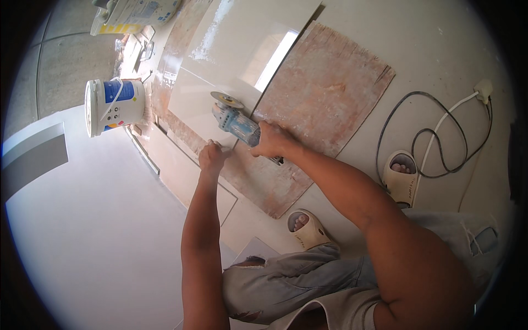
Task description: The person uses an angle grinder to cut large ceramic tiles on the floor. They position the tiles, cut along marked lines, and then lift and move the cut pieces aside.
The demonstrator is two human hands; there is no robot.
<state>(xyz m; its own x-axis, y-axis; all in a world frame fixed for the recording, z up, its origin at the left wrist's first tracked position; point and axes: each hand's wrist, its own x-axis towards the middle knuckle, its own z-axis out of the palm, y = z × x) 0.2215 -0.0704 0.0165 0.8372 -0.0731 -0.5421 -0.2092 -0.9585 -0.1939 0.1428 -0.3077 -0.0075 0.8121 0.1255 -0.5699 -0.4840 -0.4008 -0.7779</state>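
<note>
My right hand [273,139] is wrapped round the body of a blue-grey angle grinder [241,125]. Its thin cutting disc [227,100] sits over a large glossy cream tile [220,69], at the end of a fine pale line across the surface. Whether the disc touches the tile or is spinning, I cannot tell. My left hand [213,157] is closed at the tile's near edge, just left of the grinder, its fingers curled and seemingly gripping that edge. Under the tile lies a worn, reddish-brown board [324,82], stained with pale dust.
A white bucket [124,107] with a blue label stands at left, another bucket [137,16] at the far left. A black cord [385,126] loops on the floor at right to a plug connection [483,89]. My sandalled feet [400,170] are beside the board; a pale wall [110,220] rises left.
</note>
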